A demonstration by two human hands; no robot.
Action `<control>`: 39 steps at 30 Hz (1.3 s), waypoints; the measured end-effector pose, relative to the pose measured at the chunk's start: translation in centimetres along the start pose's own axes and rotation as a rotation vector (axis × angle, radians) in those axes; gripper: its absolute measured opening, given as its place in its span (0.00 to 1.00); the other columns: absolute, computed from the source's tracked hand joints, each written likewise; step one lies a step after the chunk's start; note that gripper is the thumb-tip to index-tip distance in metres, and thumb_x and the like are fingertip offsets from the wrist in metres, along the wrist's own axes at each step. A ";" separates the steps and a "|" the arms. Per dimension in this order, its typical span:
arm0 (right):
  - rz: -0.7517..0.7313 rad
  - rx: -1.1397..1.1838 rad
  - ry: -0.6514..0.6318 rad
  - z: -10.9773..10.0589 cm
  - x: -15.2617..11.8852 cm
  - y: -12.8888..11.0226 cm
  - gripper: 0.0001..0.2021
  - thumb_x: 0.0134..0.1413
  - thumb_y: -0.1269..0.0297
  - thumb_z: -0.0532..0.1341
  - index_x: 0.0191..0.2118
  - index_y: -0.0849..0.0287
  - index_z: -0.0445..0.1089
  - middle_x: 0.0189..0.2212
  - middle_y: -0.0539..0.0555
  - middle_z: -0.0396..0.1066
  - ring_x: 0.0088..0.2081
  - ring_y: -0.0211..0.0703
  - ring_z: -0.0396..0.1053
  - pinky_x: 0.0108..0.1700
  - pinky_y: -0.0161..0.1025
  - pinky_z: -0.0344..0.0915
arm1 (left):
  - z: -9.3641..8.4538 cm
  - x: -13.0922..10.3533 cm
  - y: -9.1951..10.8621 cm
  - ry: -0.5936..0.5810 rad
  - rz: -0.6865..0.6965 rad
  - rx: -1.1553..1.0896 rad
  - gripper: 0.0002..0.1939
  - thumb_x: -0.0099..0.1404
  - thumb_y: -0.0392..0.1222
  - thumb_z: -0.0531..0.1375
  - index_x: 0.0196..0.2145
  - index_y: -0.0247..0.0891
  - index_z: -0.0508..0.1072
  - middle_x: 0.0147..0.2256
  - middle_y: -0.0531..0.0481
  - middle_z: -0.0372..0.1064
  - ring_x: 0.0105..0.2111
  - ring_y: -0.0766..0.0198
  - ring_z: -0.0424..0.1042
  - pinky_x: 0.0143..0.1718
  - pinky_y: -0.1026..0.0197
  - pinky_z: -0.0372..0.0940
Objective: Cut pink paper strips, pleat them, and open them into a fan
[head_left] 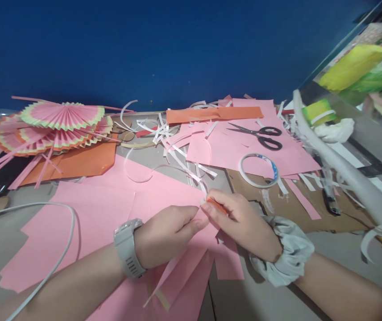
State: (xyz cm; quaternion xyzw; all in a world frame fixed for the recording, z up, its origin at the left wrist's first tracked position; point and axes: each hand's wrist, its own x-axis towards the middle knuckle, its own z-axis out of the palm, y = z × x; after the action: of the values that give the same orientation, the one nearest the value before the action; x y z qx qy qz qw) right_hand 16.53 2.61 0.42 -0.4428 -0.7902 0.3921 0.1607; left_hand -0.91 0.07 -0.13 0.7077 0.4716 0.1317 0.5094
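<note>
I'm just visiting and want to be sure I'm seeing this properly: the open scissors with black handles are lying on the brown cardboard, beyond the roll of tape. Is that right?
Not quite: the head view shows the open, black-handled scissors lying on pink paper, beyond the roll of tape.

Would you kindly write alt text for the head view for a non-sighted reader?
A person's left hand and right hand meet over pink paper, the right holding something orange; scissors, a tape roll and pleated paper fans lie beyond.
</note>
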 end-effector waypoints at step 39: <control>0.006 -0.016 0.236 -0.6 0.0 1.3 0.14 0.57 0.55 0.52 0.25 0.57 0.58 0.19 0.45 0.54 0.22 0.35 0.55 0.23 0.32 0.53 | -0.7 -0.1 -0.6 -0.202 0.007 -0.671 0.15 0.65 0.50 0.49 0.31 0.35 0.65 0.28 0.47 0.72 0.31 0.59 0.74 0.34 0.58 0.68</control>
State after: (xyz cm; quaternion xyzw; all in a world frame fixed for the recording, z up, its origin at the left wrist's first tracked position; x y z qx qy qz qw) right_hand 17.67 3.25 -0.20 -0.4896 -0.7673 0.3316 0.2480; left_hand -1.72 0.40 -0.29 0.5118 0.3469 0.2103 0.7572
